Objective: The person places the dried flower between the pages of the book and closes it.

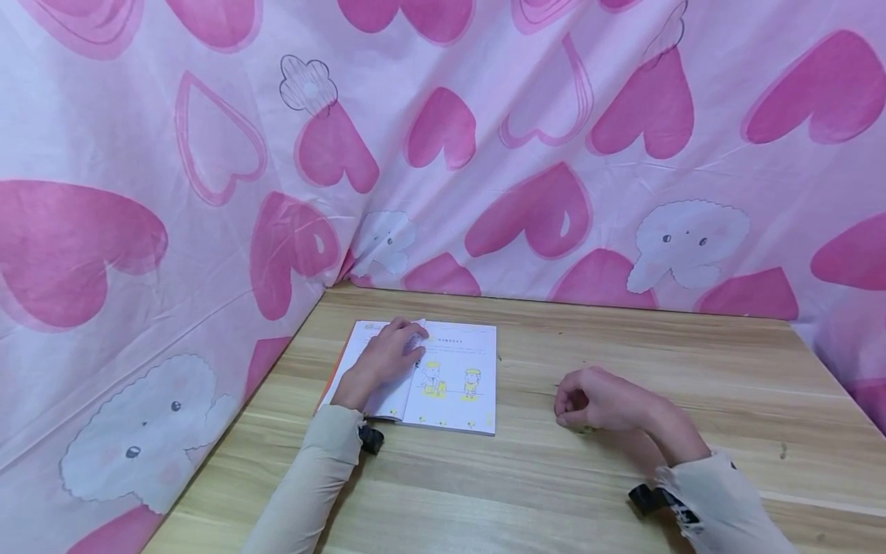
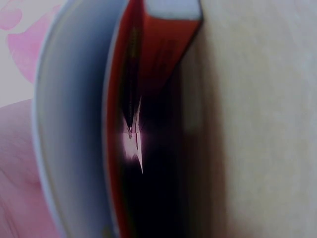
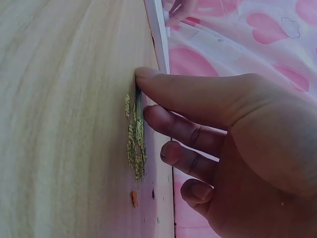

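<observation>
An open book (image 1: 453, 377) with white pages and yellow cartoon figures lies on the table's left part. My left hand (image 1: 389, 355) rests over its left page, with fingertips and thumb at the gutter. In the left wrist view the page side (image 2: 74, 124) bows up beside a red cover edge (image 2: 113, 148). To the right of the book, my right hand (image 1: 605, 402) pinches a small dried flower sprig (image 3: 136, 136) by its dark thin stems. The sprig's pale yellow-green heads hang below the thumb, close over the tabletop; the other fingers are curled loosely.
The wooden table (image 1: 526, 477) runs up to a pink heart-patterned curtain (image 1: 429, 208) at the back and left. A small orange piece (image 3: 134, 199) lies near the sprig in the right wrist view.
</observation>
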{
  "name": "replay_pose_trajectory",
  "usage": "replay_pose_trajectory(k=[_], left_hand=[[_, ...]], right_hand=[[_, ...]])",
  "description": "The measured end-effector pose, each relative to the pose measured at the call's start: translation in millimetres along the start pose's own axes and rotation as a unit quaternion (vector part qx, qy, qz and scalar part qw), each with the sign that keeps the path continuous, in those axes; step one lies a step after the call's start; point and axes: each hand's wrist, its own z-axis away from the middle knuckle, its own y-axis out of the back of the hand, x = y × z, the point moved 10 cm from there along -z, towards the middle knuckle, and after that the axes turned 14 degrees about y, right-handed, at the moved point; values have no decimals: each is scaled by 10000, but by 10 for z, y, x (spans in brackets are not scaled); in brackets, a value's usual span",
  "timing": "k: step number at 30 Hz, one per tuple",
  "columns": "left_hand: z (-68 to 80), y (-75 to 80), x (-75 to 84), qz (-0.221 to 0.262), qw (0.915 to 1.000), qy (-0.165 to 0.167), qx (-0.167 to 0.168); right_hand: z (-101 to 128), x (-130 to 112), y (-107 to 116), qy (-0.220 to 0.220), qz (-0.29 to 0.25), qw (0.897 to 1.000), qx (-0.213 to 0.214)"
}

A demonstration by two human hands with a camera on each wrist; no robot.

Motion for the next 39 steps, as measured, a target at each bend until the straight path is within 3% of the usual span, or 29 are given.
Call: replay_pose_trajectory(k=[10, 19, 31, 39], left_hand=[[1, 21, 20, 2, 9999, -87, 104], [-1, 14, 20, -58, 9999, -65, 96], [-3, -18, -16, -5, 10000, -6, 52], [-9, -25, -20, -31, 10000, 49, 12]], right_hand=[[-11, -47, 19, 202, 405, 9989, 103], [-20, -13, 10, 30, 235, 9997, 78], [-22, -67, 7, 273, 387, 9988, 127], [-48, -107, 78, 442, -60, 9981, 434]])
